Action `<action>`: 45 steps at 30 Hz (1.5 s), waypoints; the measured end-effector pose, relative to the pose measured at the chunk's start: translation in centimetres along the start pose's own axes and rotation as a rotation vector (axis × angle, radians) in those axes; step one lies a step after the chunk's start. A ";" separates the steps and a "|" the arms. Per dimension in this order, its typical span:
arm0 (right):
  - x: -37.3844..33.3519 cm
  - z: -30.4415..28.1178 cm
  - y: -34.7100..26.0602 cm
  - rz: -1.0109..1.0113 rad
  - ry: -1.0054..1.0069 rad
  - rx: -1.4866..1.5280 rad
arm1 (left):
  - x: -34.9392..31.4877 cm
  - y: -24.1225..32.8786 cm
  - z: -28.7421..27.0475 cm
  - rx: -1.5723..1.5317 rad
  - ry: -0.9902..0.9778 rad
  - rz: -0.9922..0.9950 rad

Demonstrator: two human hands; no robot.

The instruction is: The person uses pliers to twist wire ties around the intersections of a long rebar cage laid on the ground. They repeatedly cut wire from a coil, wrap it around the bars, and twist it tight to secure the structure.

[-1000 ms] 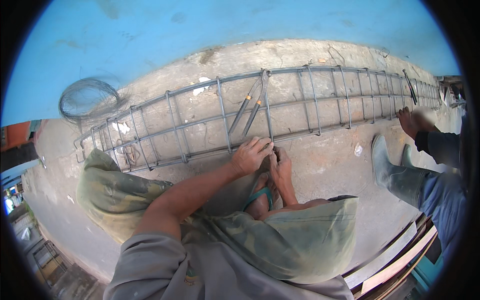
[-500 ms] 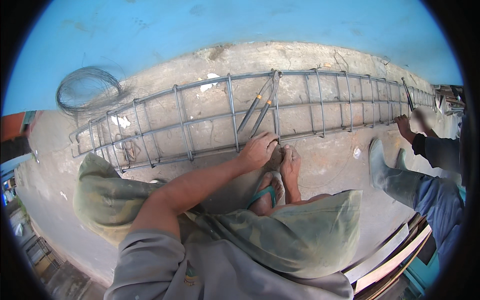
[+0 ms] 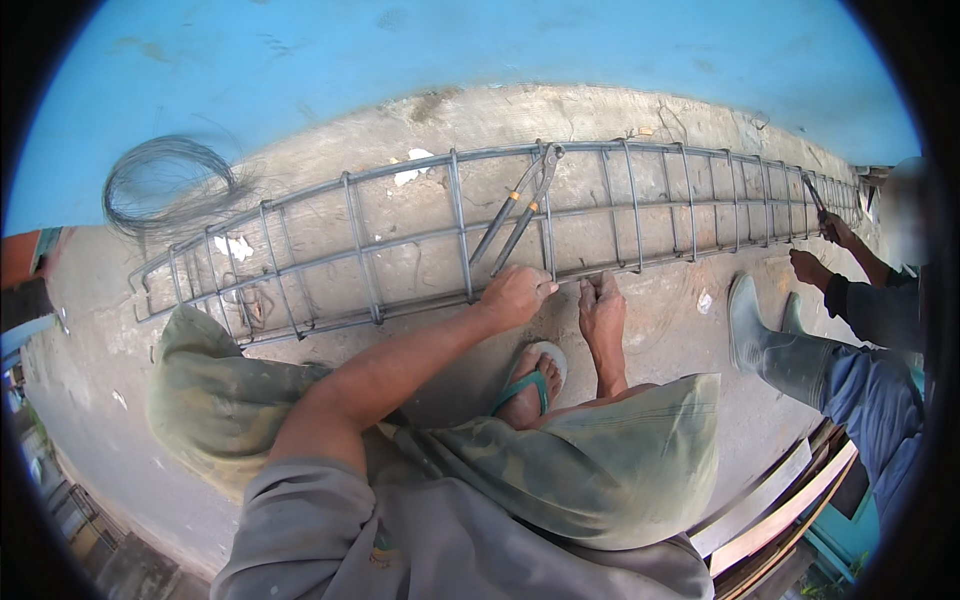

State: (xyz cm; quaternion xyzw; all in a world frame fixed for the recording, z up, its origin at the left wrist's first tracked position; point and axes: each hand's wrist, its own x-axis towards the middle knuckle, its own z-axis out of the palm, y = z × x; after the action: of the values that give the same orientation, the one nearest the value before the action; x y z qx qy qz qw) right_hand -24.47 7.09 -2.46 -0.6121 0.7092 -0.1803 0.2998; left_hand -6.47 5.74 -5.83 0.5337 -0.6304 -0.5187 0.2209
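Note:
A long rebar cage (image 3: pixel 388 240) of steel bars and square stirrups stretches across the ground. At its near lower bar my left hand (image 3: pixel 516 296) is closed in a pinch, its fingers by a stirrup. My right hand (image 3: pixel 602 310) is just to the right at the same bar, thumb and fingers pinched together. Whatever is between the fingers of either hand is too small to make out. Above my left hand, a pair of pincers (image 3: pixel 518 205) with black handles and yellow bands leans in the cage, its jaws at the far upper bar.
A loose coil of thin wire (image 3: pixel 165 185) lies at the far left by the blue wall (image 3: pixel 500 50). At right, another person in rubber boots (image 3: pixel 760 340) works on the cage with a dark tool (image 3: pixel 813 192). Wooden boards (image 3: pixel 775 510) lie at lower right.
My right hand has moved right, away from my left, which stays near the stirrup. The other person's farther hand has come up to the dark tool.

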 end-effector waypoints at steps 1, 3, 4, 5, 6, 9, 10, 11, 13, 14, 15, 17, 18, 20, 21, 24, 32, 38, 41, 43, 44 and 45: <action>0.7 0.9 1.2 0.026 0.001 0.000 | 0.3 0.1 -0.4 0.015 -0.021 -0.015; -1.6 2.1 3.6 -0.035 -0.074 0.005 | 0.7 0.8 -0.3 0.017 -0.022 0.017; -2.8 2.6 3.7 -0.071 -0.129 0.014 | 0.2 0.6 -0.3 0.020 -0.014 0.016; -3.3 2.8 4.0 -0.070 -0.224 -0.154 | -0.3 0.3 -0.3 0.031 -0.010 -0.017; -3.6 1.9 2.8 -0.069 -0.310 -0.326 | -0.4 0.0 -0.4 0.040 -0.007 -0.041; -1.0 -2.8 -2.1 -0.057 -0.179 -0.536 | -0.3 0.3 -0.4 0.041 -0.007 -0.061; 0.7 -3.6 -3.3 -0.101 -0.012 -0.483 | -0.3 0.4 -0.5 0.041 -0.002 -0.066; 2.4 -4.4 -6.2 -0.092 -0.011 -0.343 | -0.1 0.2 -0.1 0.051 0.015 -0.048; 5.4 -2.4 -10.2 -0.195 0.044 -0.249 | -0.1 -0.8 0.9 0.067 0.043 -0.013; 6.9 -1.0 -10.7 -0.301 0.119 -0.314 | 0.3 0.1 0.9 0.055 0.029 0.006; 8.3 1.7 -11.5 -0.303 0.095 -0.332 | 0.1 0.1 0.4 0.060 0.033 -0.007; 10.0 3.8 -11.1 -0.223 0.074 -0.320 | -0.1 0.6 0.0 0.066 0.027 -0.023; 10.6 4.2 -10.7 -0.144 0.076 -0.278 | -0.2 0.7 0.0 0.077 0.020 -0.034; 10.9 4.8 -10.2 -0.048 0.071 -0.206 | -0.3 0.7 -0.2 0.072 0.019 -0.063; 10.5 4.6 -10.0 -0.029 0.085 -0.180 | -0.3 0.8 -0.4 0.060 0.022 -0.062; 9.4 5.0 -10.1 -0.189 0.247 -0.280 | -0.6 1.2 -0.4 0.110 -0.009 -0.077; 11.0 6.1 -10.8 -0.164 0.240 -0.278 | -0.7 0.9 -0.4 0.094 -0.010 -0.098; 9.9 5.8 -12.8 -0.135 0.208 -0.311 | -1.2 0.7 -0.6 0.100 -0.006 -0.112; 10.9 6.5 -11.6 -0.159 0.287 -0.249 | -1.3 1.3 -0.6 0.088 0.058 -0.078; 11.0 5.9 -10.4 -0.132 0.315 -0.227 | -2.2 2.0 -0.5 0.062 0.151 0.060; 11.8 5.9 -8.5 -0.004 0.252 0.102 | -2.3 1.8 -0.5 0.116 0.117 0.061; 13.2 4.9 -4.7 0.126 0.209 0.412 | -1.9 2.2 0.0 0.156 0.070 0.087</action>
State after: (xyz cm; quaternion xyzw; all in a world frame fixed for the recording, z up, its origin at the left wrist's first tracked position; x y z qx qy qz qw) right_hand -18.67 -6.13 -5.91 -0.4703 0.7215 -0.3646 0.3539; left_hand -6.81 7.25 -3.30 0.5391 -0.6833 -0.4390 0.2229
